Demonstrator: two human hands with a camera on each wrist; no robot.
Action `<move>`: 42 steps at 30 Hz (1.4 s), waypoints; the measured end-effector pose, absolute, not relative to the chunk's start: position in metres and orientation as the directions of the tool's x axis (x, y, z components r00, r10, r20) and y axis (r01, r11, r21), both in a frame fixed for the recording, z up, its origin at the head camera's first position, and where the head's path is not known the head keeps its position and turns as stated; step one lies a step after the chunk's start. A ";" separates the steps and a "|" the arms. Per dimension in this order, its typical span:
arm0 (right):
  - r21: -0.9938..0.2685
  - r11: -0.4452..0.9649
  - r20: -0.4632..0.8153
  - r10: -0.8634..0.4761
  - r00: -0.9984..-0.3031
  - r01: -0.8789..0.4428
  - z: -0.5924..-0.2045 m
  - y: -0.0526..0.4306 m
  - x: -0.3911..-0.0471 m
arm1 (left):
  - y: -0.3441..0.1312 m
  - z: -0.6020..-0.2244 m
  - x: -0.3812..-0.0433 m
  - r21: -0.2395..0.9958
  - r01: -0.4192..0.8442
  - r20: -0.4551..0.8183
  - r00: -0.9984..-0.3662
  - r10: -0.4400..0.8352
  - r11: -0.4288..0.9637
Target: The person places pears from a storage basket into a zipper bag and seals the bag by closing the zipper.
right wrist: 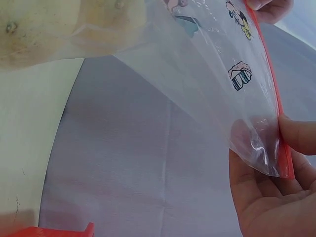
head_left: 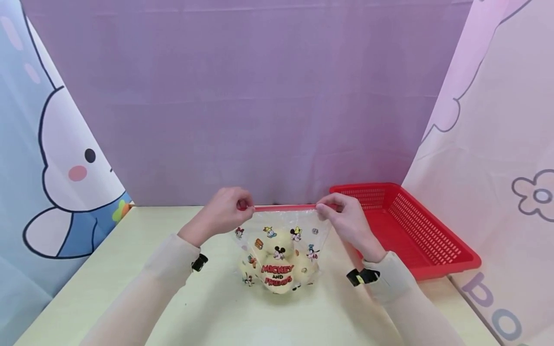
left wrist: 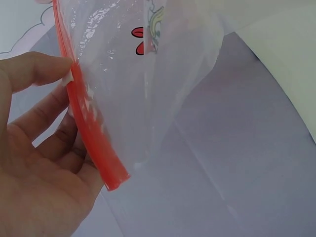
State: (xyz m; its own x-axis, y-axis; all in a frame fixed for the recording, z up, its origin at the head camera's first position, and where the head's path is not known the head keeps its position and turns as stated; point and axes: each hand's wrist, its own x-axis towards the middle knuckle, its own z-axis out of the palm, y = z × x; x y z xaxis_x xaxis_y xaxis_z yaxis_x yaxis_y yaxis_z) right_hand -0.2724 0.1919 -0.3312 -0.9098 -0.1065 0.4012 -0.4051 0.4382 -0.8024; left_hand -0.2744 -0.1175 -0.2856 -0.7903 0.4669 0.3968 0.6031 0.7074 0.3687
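A clear zip bag [head_left: 278, 269] printed with cartoon figures stands upright on the table, several pale yellow, round, fruit-like things [right wrist: 98, 29] inside it. Along its top runs a red zip strip [head_left: 285, 208], stretched level between both hands. My left hand [head_left: 227, 211] pinches the strip's left end. In the left wrist view, a small white slider [left wrist: 68, 79] shows beneath that thumb and forefinger. At the opposite end, my right hand [head_left: 346, 218] grips the strip's corner, thumb on one face and fingers behind the clear film.
To the right, a red plastic basket [head_left: 433, 226] with slotted sides sits on the pale table [head_left: 207, 312], close beyond the right forearm. A lilac cloth [head_left: 259, 105] hangs along the back edge, with printed cloths at both sides.
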 end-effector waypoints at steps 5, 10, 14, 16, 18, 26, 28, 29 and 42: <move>-0.801 0.446 0.402 -0.093 -0.911 -0.400 -0.333 0.192 -0.271 | -0.118 -0.286 -0.274 0.368 0.605 0.405 -0.788 0.464 0.706; -0.796 0.449 0.411 -0.093 -0.907 -0.407 -0.335 0.192 -0.270 | -0.118 -0.289 -0.275 0.375 0.603 0.407 -0.790 0.459 0.704; -0.794 0.442 0.420 -0.099 -0.902 -0.418 -0.335 0.192 -0.272 | -0.119 -0.289 -0.275 0.373 0.603 0.415 -0.788 0.455 0.705; -0.792 0.441 0.426 -0.098 -0.899 -0.424 -0.334 0.192 -0.272 | -0.119 -0.289 -0.275 0.372 0.604 0.418 -0.787 0.454 0.705; -0.790 0.439 0.433 -0.095 -0.897 -0.428 -0.334 0.192 -0.272 | -0.120 -0.289 -0.275 0.377 0.605 0.420 -0.787 0.453 0.702; -0.795 0.430 0.436 -0.086 -0.896 -0.429 -0.335 0.192 -0.274 | -0.130 -0.289 -0.272 0.379 0.610 0.439 -0.781 0.446 0.696; -0.793 0.432 0.436 -0.089 -0.896 -0.429 -0.335 0.193 -0.274 | -0.134 -0.290 -0.271 0.377 0.604 0.440 -0.784 0.438 0.702; -0.794 0.431 0.434 -0.089 -0.896 -0.428 -0.335 0.193 -0.274 | -0.135 -0.290 -0.271 0.375 0.601 0.440 -0.786 0.435 0.706; -0.804 0.436 0.412 -0.080 -0.908 -0.404 -0.335 0.193 -0.273 | -0.137 -0.291 -0.273 0.348 0.599 0.445 -0.782 0.435 0.721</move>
State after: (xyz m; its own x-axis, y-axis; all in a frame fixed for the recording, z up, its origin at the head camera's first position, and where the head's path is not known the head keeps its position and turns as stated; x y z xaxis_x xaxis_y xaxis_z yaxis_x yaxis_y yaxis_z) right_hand -0.2735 0.1931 -0.3345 -0.9075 -0.0800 0.4123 -0.4038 0.4363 -0.8041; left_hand -0.2732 -0.1373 -0.2911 -0.7825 0.4351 0.4454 0.5992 0.7208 0.3484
